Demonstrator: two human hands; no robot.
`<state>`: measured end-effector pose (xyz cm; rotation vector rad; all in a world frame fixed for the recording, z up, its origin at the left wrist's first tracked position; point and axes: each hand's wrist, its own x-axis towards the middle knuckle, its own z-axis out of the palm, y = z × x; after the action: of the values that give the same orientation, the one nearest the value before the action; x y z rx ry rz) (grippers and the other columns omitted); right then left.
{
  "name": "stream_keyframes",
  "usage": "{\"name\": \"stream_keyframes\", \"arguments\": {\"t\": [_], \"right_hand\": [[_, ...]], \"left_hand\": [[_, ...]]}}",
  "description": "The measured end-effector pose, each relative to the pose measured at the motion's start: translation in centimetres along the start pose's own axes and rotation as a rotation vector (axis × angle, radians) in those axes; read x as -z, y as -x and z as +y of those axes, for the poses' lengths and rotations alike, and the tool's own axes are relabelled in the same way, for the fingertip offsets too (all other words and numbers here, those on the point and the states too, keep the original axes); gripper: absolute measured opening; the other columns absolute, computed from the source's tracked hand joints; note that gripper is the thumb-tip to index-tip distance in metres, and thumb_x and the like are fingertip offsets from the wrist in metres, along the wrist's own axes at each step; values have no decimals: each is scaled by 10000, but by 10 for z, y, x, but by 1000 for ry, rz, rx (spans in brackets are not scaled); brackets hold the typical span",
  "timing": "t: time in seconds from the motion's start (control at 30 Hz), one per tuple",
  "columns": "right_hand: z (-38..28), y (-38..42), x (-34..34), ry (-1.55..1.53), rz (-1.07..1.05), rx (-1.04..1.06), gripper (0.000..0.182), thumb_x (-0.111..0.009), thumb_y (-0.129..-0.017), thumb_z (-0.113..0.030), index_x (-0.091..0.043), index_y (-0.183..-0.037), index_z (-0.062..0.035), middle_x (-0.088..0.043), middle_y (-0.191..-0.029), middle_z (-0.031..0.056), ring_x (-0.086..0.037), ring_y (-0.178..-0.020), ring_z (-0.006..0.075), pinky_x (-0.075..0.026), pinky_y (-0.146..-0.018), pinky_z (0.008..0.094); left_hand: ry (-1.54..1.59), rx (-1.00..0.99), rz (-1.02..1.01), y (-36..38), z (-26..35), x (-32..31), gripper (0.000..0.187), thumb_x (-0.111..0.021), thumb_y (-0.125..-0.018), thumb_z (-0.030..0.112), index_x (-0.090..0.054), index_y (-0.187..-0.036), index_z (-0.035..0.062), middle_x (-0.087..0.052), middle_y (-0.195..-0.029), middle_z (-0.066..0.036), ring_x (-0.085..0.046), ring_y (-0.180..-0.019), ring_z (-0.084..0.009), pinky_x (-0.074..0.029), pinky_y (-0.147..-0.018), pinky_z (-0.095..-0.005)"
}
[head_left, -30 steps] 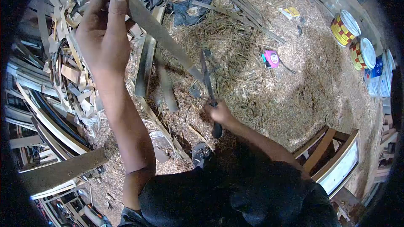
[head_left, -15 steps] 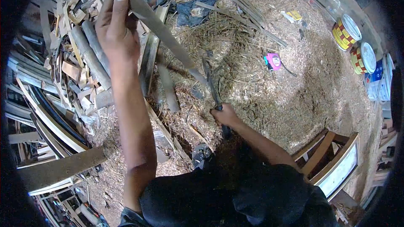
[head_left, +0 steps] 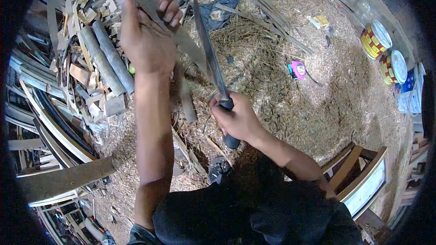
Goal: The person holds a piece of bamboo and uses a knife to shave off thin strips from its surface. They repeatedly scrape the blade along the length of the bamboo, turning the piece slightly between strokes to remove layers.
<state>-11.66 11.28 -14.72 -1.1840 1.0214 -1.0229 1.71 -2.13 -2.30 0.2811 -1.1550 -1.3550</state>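
Observation:
My left hand (head_left: pixel 152 41), at the upper left, holds a long, flat wooden strip (head_left: pixel 152 0) that slants down to the right. Its thumb lies on one side of the strip and its fingers on the other. In the middle, my right hand (head_left: pixel 238 117) is closed around the black handle of a long-bladed knife (head_left: pixel 210 52). The blade points up and slightly left, beside the lower part of the strip; whether they touch I cannot tell.
Cut wood offcuts (head_left: pixel 79 73) and two round poles lie at the left. A pink tape measure (head_left: pixel 297 70) rests on the shavings. Paint buckets (head_left: pixel 376 40) stand at the right, above a wooden frame (head_left: pixel 363 181). A plank (head_left: pixel 66 179) juts in at the lower left.
The knife and my right hand have risen toward the strip, and the blade now shows more clearly. My left hand has turned and moved slightly right with the strip.

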Motion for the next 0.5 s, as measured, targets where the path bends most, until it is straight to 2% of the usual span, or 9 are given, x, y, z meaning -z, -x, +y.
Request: {"name": "stream_keyframes", "arguments": {"t": [0.07, 0.1, 0.17, 0.2, 0.23, 0.3, 0.37, 0.43, 0.5], "right_hand": [[0, 0, -5, -7, 28, 170, 28, -535, -850, 2, -561, -859, 7, -534, -574, 14, -502, -436, 68, -375, -369, 247], [11, 0, -7, -8, 28, 171, 28, -535, -850, 2, -561, -859, 7, -534, -574, 14, -502, -436, 68, -375, -369, 247], [48, 3, -12, -32, 47, 17, 46, -530, -849, -5, -575, -845, 5, -537, -569, 23, -497, -427, 78, -371, -367, 246], [67, 3, -8, 19, 2, -126, 77, -523, -859, -33, -588, -847, 7, -533, -551, 32, -492, -417, 96, -379, -372, 262], [76, 2, -1, 20, 6, -123, 77, -523, -859, -33, -588, -847, 7, -533, -551, 32, -492, -417, 96, -379, -372, 262], [93, 4, 11, -68, 51, -564, 176, -582, -810, -98, -544, -657, -19, -551, -542, 61, -509, -428, 140, -416, -466, 324], [130, 3, 21, 26, 20, -553, 183, -594, -810, -126, -557, -671, -12, -556, -554, 73, -525, -454, 154, -426, -485, 340], [132, 3, 22, 123, -19, -546, 198, -607, -809, -154, -570, -684, -5, -561, -565, 85, -541, -480, 167, -436, -505, 356], [130, 6, 15, 143, 55, -263, 256, -634, -800, -219, -592, -723, 22, -580, -600, 115, -574, -556, 202, -445, -541, 386]], "left_hand": [[-54, -11, 66, 5, -1, -16, 516, -317, -987, 485, -480, -1076, 3, -411, -809, -14, -357, -709, -111, -310, -635, -252], [-55, -11, 66, 6, -2, -20, 516, -317, -987, 485, -480, -1076, 3, -411, -809, -14, -357, -709, -111, -310, -635, -252], [-47, -26, 60, 7, -3, -26, 471, -358, -978, 492, -462, -1007, 33, -392, -783, -6, -347, -691, -109, -303, -619, -254], [-45, -28, 55, 5, -3, -25, 471, -358, -978, 492, -462, -1007, 33, -392, -783, -6, -347, -691, -109, -303, -619, -254], [-62, -44, 104, 5, -2, -19, 462, -376, -972, 499, -457, -993, 45, -380, -773, -3, -340, -684, -106, -296, -611, -251], [-75, -53, 150, 2, 0, -9, 454, -393, -965, 507, -451, -979, 57, -369, -763, 1, -333, -678, -104, -289, -604, -248], [-34, -52, 88, 0, 2, 0, 430, -429, -956, 487, -428, -960, 57, -367, -776, -2, -327, -683, -110, -292, -599, -240], [-9, -30, 71, 0, 1, 1, 428, -436, -955, 482, -430, -958, 54, -359, -764, 0, -329, -675, -111, -293, -591, -240], [15, -23, 42, 2, 1, -1, 418, -435, -957, 473, -435, -956, 55, -355, -748, 0, -330, -660, -112, -291, -588, -242]]}}
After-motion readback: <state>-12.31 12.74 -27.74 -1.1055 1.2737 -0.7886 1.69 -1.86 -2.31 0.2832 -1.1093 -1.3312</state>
